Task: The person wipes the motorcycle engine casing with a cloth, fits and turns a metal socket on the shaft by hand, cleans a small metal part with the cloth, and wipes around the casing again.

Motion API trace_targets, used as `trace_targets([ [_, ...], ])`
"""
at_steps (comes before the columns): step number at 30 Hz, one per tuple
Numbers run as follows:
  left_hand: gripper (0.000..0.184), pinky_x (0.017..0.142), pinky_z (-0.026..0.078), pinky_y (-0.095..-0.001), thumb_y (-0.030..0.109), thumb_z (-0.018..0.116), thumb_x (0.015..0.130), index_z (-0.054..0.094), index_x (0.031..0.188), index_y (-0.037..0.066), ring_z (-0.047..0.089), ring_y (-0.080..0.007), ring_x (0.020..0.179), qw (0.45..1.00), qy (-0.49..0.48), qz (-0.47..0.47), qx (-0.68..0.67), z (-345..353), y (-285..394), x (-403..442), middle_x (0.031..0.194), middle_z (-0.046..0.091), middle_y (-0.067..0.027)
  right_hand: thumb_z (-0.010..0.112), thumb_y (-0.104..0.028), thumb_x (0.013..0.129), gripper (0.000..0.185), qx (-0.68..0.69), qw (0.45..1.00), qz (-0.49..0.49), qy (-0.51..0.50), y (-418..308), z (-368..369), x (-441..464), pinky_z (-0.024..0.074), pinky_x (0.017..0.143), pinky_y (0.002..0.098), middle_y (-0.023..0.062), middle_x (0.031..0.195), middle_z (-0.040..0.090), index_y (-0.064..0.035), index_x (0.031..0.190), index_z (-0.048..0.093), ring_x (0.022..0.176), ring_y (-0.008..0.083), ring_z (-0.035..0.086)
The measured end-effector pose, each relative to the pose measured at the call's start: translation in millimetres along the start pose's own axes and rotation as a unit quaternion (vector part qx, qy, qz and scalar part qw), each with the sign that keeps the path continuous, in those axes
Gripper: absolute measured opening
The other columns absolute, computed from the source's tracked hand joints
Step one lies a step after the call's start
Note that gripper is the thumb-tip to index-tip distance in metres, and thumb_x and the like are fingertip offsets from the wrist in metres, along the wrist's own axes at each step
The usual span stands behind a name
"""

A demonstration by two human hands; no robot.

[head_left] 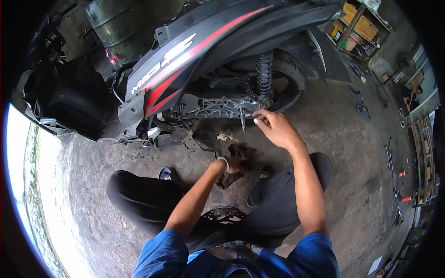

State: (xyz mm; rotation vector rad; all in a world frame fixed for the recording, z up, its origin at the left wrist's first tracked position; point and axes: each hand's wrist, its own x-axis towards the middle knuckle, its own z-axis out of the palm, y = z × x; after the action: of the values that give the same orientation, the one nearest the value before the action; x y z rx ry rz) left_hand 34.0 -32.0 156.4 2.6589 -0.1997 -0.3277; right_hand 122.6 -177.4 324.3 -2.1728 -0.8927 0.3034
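A black scooter (185, 60) with red and white graphics stands before me, its side panel facing me. From its exposed engine case (218, 107) a metal shaft (242, 119) sticks out. My right hand (274, 127) is just right of that shaft, thumb and fingers bent but apart, with nothing visible between them. My left hand (232, 167), smeared by motion, is low over a dark brown cloth (240, 152) on the floor. Its fingers cannot be made out. A pale band (224, 160) circles the left wrist. Between my legs lies a perforated brake disc (224, 213).
A rear wheel (294, 85) and shock absorber (264, 74) are beyond my right hand. An oil drum (113, 28) stands behind the scooter. Shelves (354, 28) hold bottles at the upper right. Sandals (364, 111) and tools (389, 155) lie right; another person (411, 98) is farther off.
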Motion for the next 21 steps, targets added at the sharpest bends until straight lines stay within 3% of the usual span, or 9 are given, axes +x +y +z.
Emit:
trace_targets([
  [2,0.033,0.07,0.044,-0.0367,0.021,0.041,0.08,0.059,0.097,0.0,0.054,-0.0289,0.076,0.972,-0.089,0.096,-0.196,-21,0,-17,0.095,0.061,-0.0125,0.051,-0.016,0.083,0.019,0.026,0.999,-0.016,-0.029,6,11,-3,0.0393,0.053,0.026,0.0053,0.069,0.059,-0.0004,0.09,0.059,0.056,0.0129,0.047],
  [5,0.03,0.069,0.042,-0.0337,0.022,0.042,0.082,0.059,0.095,0.0,0.051,-0.024,0.073,0.958,-0.112,0.104,-0.243,-77,12,-30,0.089,0.059,-0.0099,0.051,-0.018,0.083,0.019,0.101,0.985,-0.088,-0.107,10,26,-6,0.038,0.053,0.0243,0.0028,0.07,0.059,-0.0016,0.087,0.06,0.057,0.0109,0.046],
  [6,0.029,0.068,0.041,-0.0322,0.023,0.043,0.083,0.059,0.093,0.0,0.05,-0.0216,0.071,0.951,-0.118,0.107,-0.265,-102,8,-37,0.086,0.058,-0.0086,0.051,-0.018,0.083,0.019,0.103,0.985,-0.085,-0.105,10,25,-8,0.038,0.053,0.0243,0.0028,0.07,0.059,-0.0016,0.087,0.06,0.057,0.0109,0.046],
  [10,0.028,0.064,0.038,-0.0262,0.025,0.046,0.087,0.059,0.088,0.001,0.043,-0.0119,0.065,0.926,-0.12,0.109,-0.342,-179,29,-73,0.076,0.055,-0.0035,0.052,-0.018,0.083,0.019,0.112,0.945,0.027,-0.306,-1,16,-4,0.0385,0.056,0.0202,-0.0006,0.074,0.06,-0.0015,0.087,0.062,0.061,0.0071,0.048],
  [12,0.027,0.064,0.038,-0.0264,0.025,0.048,0.086,0.059,0.088,0.001,0.044,-0.012,0.065,0.951,-0.102,0.08,-0.28,-195,34,-86,0.076,0.056,-0.0034,0.052,-0.015,0.083,0.019,0.183,0.93,0.01,-0.319,-7,13,-6,0.0389,0.057,0.0192,-0.0008,0.076,0.06,-0.001,0.088,0.062,0.062,0.0066,0.049],
  [15,0.024,0.065,0.04,-0.0271,0.023,0.052,0.084,0.059,0.089,0.0,0.046,-0.0122,0.065,0.992,-0.053,-0.004,-0.112,-209,39,-103,0.076,0.057,-0.003,0.05,-0.008,0.08,0.019,0.376,0.851,-0.019,-0.366,-9,7,-14,0.0399,0.061,0.0162,-0.0013,0.081,0.061,0.0004,0.091,0.062,0.066,0.0049,0.051],
  [21,0.023,0.066,0.041,-0.0282,0.021,0.054,0.083,0.06,0.093,0.002,0.05,-0.0141,0.069,0.962,0.046,0.075,-0.258,-207,18,-110,0.083,0.06,-0.0054,0.043,0.0,0.076,0.029,0.341,0.874,-0.018,-0.344,9,33,-18,0.0399,0.066,0.014,0.0016,0.087,0.061,0.0031,0.1,0.059,0.072,0.0058,0.052],
])
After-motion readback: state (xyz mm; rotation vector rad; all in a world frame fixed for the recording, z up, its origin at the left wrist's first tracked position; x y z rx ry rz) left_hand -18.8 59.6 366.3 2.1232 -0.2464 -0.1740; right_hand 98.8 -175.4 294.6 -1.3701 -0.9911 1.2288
